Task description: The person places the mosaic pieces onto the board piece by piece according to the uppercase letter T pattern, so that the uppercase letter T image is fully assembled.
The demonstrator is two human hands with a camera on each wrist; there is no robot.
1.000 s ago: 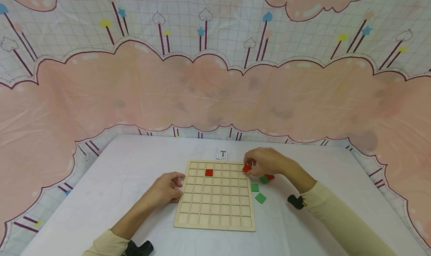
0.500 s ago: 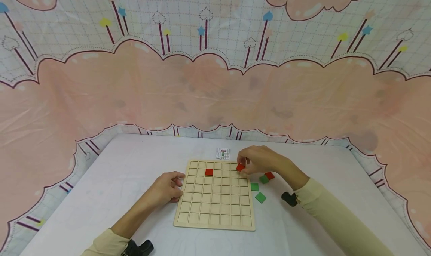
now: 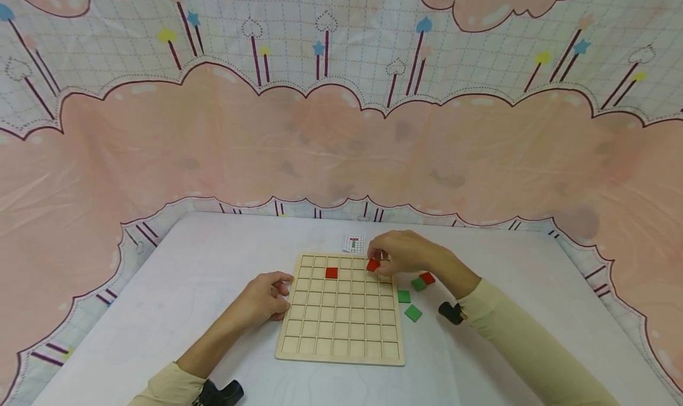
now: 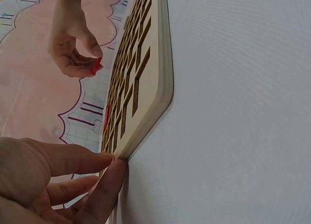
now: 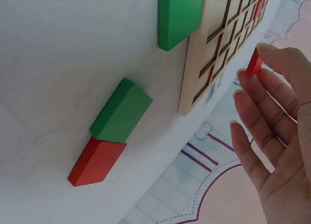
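Note:
My right hand (image 3: 402, 253) pinches a red square tile (image 3: 373, 265) between thumb and fingertips, above the far right part of a wooden grid board (image 3: 341, 323). In the right wrist view the same red tile (image 5: 253, 62) is tilted, clear of the board. At the board's left edge rests my left hand (image 3: 262, 297); its fingertips (image 4: 104, 160) touch the rim in the left wrist view. Another red tile (image 3: 331, 273) sits in a cell near the board's far side.
Right of the board lie a green tile (image 3: 404, 297), a second green tile (image 3: 413, 313), and a third green tile (image 3: 418, 284) touching a red tile (image 3: 427, 278). A small card with a coloured grid pattern (image 3: 354, 243) lies beyond the board on the white table (image 3: 224, 240).
My right hand has moved left with the red tile, from the board's right edge to over its far right cells. The left hand and the board have stayed put.

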